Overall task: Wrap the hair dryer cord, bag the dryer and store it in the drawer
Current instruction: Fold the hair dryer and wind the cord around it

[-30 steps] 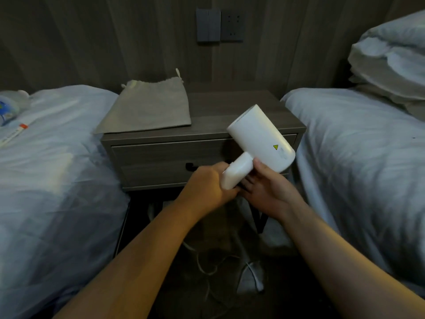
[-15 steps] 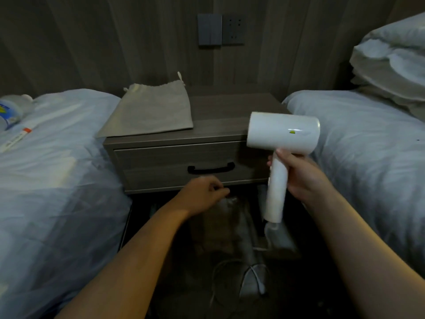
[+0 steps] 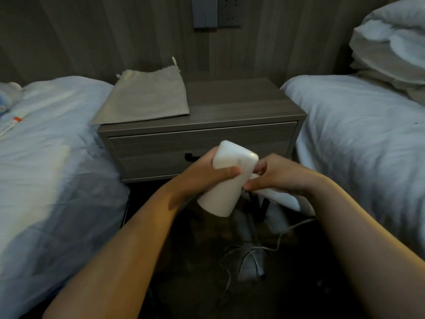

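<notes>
1. The person's left grip (image 3: 207, 173) is wrapped round the white barrel of the hair dryer (image 3: 226, 183), with the thumb lying across the near side and the fingers curled behind it.
2. The right grip (image 3: 284, 178) touches the left one's load from the other side. Its fingers are curled round the dryer's handle (image 3: 278, 198), which pokes out below and to the right of that grip.
3. The barrel is tilted, one end up toward the drawer and the other down toward the person, just under the left grip.
4. Below both grips the white cord (image 3: 281, 237) trails loose over the dark floor, running from under the right wrist into untidy loops.
5. Directly beyond the grips stands a grey nightstand (image 3: 241, 107). Its drawer (image 3: 156, 148) is closed, and the black drawer pull (image 3: 188, 157) peeps out just left of the left grip.
6. Further beyond and to the left of the grips, a beige drawstring bag (image 3: 147, 100) lies flat on the nightstand top, its near left corner overhanging the edge.
7. A bed with pale bedding (image 3: 46, 153) lies well left of the left grip, and a second bed (image 3: 368, 134) lies right of the right grip, with pillows (image 3: 391, 42) stacked at its far end.
8. High beyond the grips, a wall switch (image 3: 204, 11) and a socket (image 3: 229, 11) sit side by side on the panelled wall.
</notes>
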`<state>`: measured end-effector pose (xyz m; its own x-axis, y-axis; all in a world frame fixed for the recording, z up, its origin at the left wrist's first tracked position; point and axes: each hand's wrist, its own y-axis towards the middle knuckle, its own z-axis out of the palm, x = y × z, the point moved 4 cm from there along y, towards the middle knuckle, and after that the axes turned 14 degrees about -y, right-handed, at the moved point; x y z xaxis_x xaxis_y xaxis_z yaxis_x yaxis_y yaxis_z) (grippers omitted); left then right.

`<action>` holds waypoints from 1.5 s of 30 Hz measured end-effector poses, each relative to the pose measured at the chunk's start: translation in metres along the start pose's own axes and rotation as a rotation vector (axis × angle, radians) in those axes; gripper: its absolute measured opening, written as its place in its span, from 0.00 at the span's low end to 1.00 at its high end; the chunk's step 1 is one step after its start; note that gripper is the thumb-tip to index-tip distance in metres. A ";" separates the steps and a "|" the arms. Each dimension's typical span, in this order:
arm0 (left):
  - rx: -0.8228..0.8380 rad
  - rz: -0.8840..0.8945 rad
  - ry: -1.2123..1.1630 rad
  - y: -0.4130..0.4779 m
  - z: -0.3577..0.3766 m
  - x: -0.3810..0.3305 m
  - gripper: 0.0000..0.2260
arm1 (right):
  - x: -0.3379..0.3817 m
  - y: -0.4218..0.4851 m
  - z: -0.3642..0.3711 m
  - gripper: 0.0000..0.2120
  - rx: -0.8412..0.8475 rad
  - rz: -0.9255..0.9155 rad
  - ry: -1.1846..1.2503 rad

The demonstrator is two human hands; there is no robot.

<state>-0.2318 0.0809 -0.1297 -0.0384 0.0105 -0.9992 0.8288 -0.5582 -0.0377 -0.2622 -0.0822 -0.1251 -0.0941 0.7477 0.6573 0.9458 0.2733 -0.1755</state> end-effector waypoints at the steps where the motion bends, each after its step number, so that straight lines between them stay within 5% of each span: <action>1: 0.010 0.007 -0.007 -0.002 0.000 0.000 0.28 | 0.001 0.001 0.002 0.09 0.005 -0.011 -0.020; 5: -0.110 0.024 -0.071 -0.003 -0.005 -0.002 0.27 | 0.002 0.005 0.002 0.15 -0.063 -0.045 -0.018; 12: -0.269 0.008 -0.126 -0.007 -0.020 -0.004 0.13 | -0.009 0.003 0.000 0.23 -0.148 0.091 -0.406; 20: -0.312 0.031 -0.141 -0.011 -0.014 -0.005 0.04 | -0.010 -0.002 0.000 0.25 -0.265 0.150 -0.396; 28: -0.318 0.029 -0.164 -0.014 -0.009 -0.006 0.02 | -0.010 -0.009 0.004 0.28 -0.273 0.201 -0.369; 33: -0.445 0.029 -0.343 -0.010 -0.004 -0.007 0.02 | 0.000 -0.006 0.007 0.27 -0.468 0.215 -0.010; 38: -0.410 0.061 -0.279 -0.007 -0.011 -0.014 0.13 | 0.007 -0.005 -0.006 0.26 -0.406 0.205 -0.094; 41: -0.415 0.044 -0.298 -0.007 -0.014 -0.013 0.10 | 0.009 -0.006 -0.003 0.23 -0.286 0.146 -0.064; 45: -0.482 0.077 -0.355 -0.008 -0.013 -0.010 0.10 | 0.011 -0.006 -0.004 0.23 -0.405 0.127 -0.087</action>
<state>-0.2307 0.0956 -0.1193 -0.0835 -0.3387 -0.9372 0.9930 -0.1069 -0.0499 -0.2680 -0.0777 -0.1136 0.0219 0.8129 0.5820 0.9956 -0.0709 0.0616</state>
